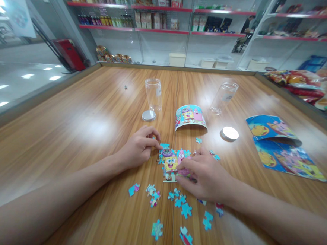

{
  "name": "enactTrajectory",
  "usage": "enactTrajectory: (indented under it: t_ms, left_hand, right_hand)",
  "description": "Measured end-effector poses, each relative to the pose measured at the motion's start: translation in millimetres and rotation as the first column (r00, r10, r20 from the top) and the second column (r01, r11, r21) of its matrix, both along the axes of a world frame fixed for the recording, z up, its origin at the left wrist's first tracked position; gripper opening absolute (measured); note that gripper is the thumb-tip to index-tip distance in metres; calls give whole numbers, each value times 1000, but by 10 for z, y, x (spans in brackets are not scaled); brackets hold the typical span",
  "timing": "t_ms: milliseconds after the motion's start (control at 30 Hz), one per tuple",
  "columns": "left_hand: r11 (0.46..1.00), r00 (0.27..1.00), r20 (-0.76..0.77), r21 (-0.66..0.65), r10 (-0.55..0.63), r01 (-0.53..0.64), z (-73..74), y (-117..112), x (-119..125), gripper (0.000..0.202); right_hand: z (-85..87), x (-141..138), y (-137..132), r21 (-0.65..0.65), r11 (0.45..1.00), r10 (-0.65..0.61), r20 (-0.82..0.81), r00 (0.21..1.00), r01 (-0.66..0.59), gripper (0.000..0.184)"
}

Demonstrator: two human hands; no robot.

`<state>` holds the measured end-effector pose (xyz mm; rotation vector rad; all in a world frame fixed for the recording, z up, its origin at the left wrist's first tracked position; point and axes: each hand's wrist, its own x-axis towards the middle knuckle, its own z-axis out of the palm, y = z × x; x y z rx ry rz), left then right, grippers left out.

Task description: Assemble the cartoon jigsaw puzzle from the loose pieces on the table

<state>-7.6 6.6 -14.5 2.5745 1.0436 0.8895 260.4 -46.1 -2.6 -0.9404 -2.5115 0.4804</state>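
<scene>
A partly joined jigsaw puzzle (170, 163) lies flat on the wooden table, showing a yellow sponge figure beside a pink one. At its upper left corner, my left hand (141, 147) has thumb and fingertips closed on a blue puzzle piece (164, 146). My right hand (204, 174) curls over the puzzle's right side, thumb and index finger gripping it and covering part of the pink figure. Loose jigsaw pieces (186, 210) are scattered nearer to me, with a few just beyond my right hand.
Behind the puzzle stands a curved picture card (191, 117). Two clear jars (153, 95) stand farther back, with a silver lid (148, 116) and a white lid (230, 133) nearby. Blue picture sheets (287, 153) lie at right. Snack bags (303, 83) sit beyond the table's right edge.
</scene>
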Motion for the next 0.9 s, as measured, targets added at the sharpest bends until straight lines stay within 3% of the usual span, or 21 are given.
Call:
enactTrajectory:
  t_ms: [233,400,533,633,700,800,900]
  left_hand:
    - [998,999,19,-38,-50,50,27,-3,16,42]
    - [997,999,45,-76,31,-27,17,-2,3,57]
    - [992,996,63,-114,60,-52,-12,39,-45,53]
    - [978,993,59,-189,106,-93,61,91,-101,45]
    - [959,999,-27,-279,47,-53,173,122,-151,41]
    - [913,964,-179,-392,-195,112,369,155,-249,44]
    - [858,911,-193,-451,-364,247,474,186,-356,34]
  right_hand:
    - [3,-1,8,-27,1000,-16,-4,1000,16,18]
    - [-2,3,20,-22,999,-44,-5,999,44,17]
    - [-16,13,34,-25,998,-53,13,999,53,18]
    - [-22,18,45,-23,998,-53,20,998,53,17]
    - [-23,20,50,-23,998,-54,24,998,55,17]
    - [-24,18,50,-18,998,-55,22,998,55,16]
    - [-25,14,44,-13,999,-52,28,998,52,16]
